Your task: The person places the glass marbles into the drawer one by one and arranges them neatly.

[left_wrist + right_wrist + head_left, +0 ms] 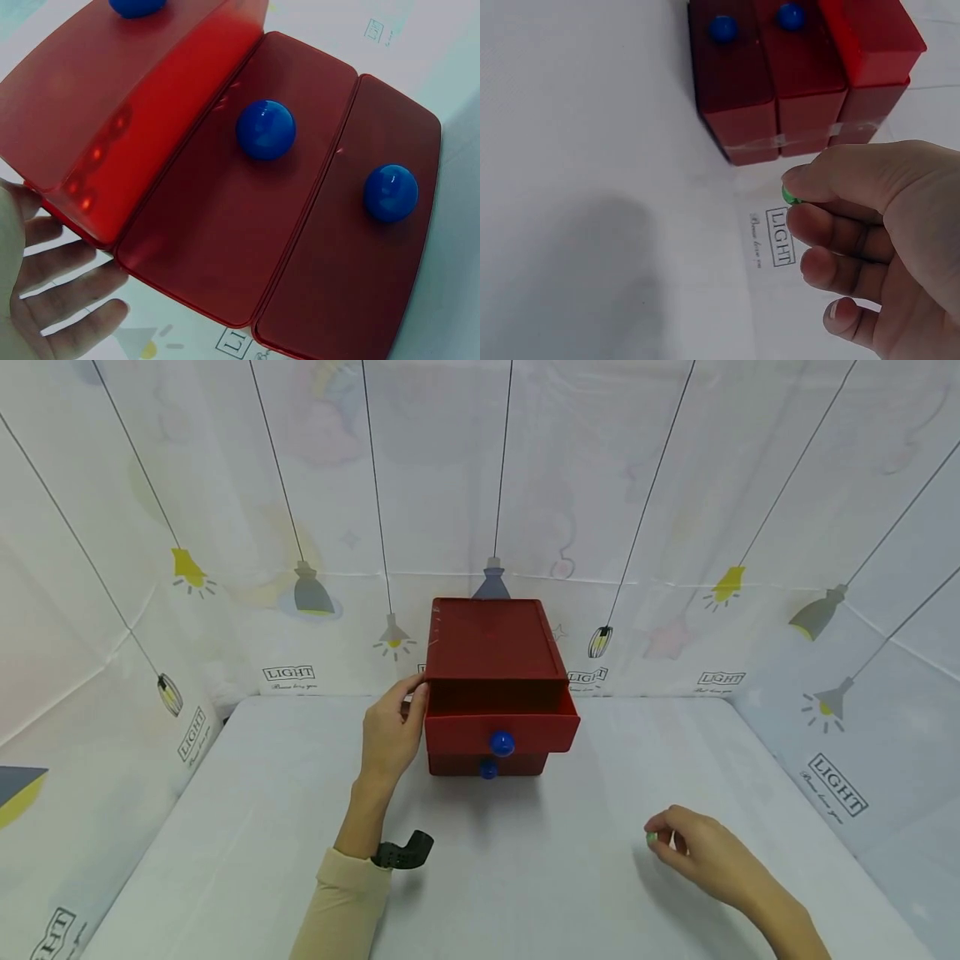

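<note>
**Small green piece pinched, top drawer standing open**

The white worktop [525, 877] fills the lower frame of the head view. At centre stands a red three-drawer box [491, 647] with its top drawer [501, 720] pulled out. The left hand [392, 735], fingers straight, rests against the box's left side. At lower right, the right hand [701, 852] pinches a small green object [789, 196]. Judged from this, the carry to the drawer comes next. The object's shape is hard to make out, and the drawer's inside is hidden.
</note>
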A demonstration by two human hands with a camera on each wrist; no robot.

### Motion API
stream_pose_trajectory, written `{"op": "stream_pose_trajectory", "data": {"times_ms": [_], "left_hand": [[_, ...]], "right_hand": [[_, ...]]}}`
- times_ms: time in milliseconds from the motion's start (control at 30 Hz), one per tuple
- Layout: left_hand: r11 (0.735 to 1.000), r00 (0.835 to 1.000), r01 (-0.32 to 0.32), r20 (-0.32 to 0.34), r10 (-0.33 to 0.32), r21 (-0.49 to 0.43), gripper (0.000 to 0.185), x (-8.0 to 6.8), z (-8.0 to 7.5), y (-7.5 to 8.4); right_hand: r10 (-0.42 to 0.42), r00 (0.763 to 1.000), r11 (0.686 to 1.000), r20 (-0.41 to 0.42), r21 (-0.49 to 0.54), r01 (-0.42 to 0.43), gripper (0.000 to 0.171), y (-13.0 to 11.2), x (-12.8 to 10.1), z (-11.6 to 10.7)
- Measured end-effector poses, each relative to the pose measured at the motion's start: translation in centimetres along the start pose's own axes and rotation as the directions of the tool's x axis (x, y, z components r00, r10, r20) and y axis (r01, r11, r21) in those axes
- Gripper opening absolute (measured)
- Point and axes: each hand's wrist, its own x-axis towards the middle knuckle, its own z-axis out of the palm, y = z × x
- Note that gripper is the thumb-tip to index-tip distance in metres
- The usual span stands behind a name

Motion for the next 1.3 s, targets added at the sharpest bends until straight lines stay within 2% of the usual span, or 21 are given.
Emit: {"op": "stream_pose_trajectory", "data": {"times_ms": [300,500,833,1100,1300], "left_hand": [[1.000,1.000,-0.010,-0.007,0.010,0.006,0.036,0.0,-0.1,0.0],[1.000,1.000,0.013,0.004,-0.013,0.004,0.036,0.0,-0.2,-0.1],[1.000,1.000,0.014,0.007,-0.014,0.007,0.035,-0.1,-0.1,-0.1],[1.000,1.000,0.009,0.001,-0.009,0.014,0.035,0.0,0.0,0.0],[1.000,1.000,0.019,0.005,-0.019,0.004,0.035,0.0,0.0,0.0]], "right_hand": [[-0.097,0.990,0.995,-0.104,-0.027,0.095,0.021,-1.5,0.5,-1.2],[-0.118,0.983,0.993,-0.140,-0.022,0.116,0.023,-2.3,0.8,-1.8],[-0.150,0.970,0.989,-0.191,-0.024,0.148,0.026,-3.7,1.9,-2.8],[-0.136,0.970,0.991,-0.204,-0.012,0.136,0.026,-4.6,2.4,-3.2],[-0.175,0.957,0.984,-0.232,0.000,0.180,0.029,-5.0,2.6,-3.2]]}}
